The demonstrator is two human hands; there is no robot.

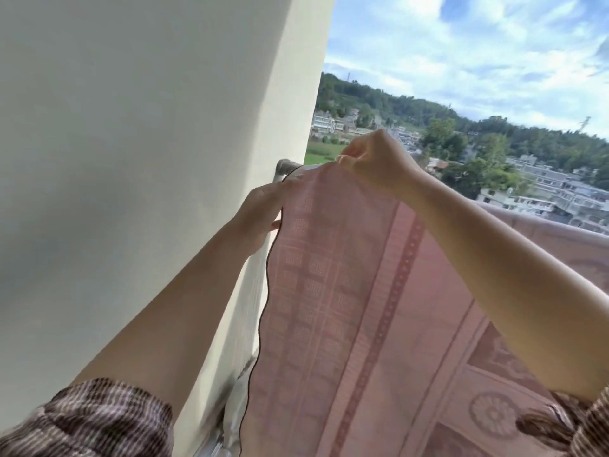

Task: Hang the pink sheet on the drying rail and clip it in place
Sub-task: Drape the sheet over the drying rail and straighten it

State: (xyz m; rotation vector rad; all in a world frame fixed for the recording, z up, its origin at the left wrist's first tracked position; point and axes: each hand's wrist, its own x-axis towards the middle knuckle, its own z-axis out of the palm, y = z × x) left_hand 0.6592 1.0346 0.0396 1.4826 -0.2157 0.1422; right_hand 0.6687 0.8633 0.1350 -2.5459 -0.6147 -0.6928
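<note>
text: none legible — labels: none | brands: none | numbers: none

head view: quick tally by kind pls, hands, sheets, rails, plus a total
hands: 2 (left hand and right hand, both holding the sheet's top edge)
pink sheet: 1
drying rail: 1 (only its end by the wall shows bare)
total: 4

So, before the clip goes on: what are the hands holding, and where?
The pink sheet: left hand grips its dark-trimmed side edge near the top, right hand pinches the top edge.
</note>
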